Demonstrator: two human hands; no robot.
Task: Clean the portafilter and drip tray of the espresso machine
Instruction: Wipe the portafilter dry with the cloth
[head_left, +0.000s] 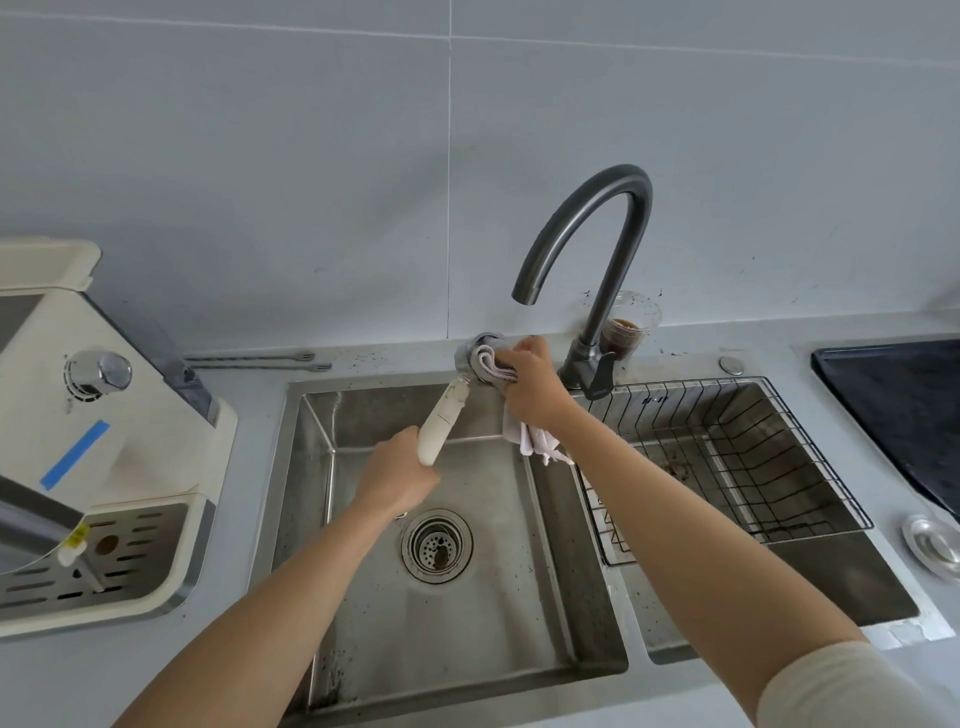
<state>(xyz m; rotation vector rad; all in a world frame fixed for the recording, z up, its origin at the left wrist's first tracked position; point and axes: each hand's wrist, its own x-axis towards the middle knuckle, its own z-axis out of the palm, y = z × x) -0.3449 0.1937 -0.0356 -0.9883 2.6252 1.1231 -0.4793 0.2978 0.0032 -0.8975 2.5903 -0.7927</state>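
Over the near half of the sink, in its left basin, both forearms reach in, and between them I can see the round drain in the basin floor. Left of the sink, about level with that drain, the slotted drip tray sits at the front of the cream espresso machine, which has a strip of blue tape on its body.

Just beyond the drain, the left hand is clenched round the butt end of the portafilter, on its cream handle. The portafilter is held in the air above the far part of the left basin. Its long axis runs up and away from the left hand, slanting a little to the right, so the handle points back toward me and the metal head points at the sink's far rim.

At that head, the right hand has its fingers curled round a pale cloth, pressing a wad into the metal cup while the loose end hangs below the wrist.

A black wire basket sits across the sink's right basin. Behind the sink's far rim rises the dark gooseneck faucet, its spout over the left basin. A clear cup of brown liquid stands just behind the faucet's base.
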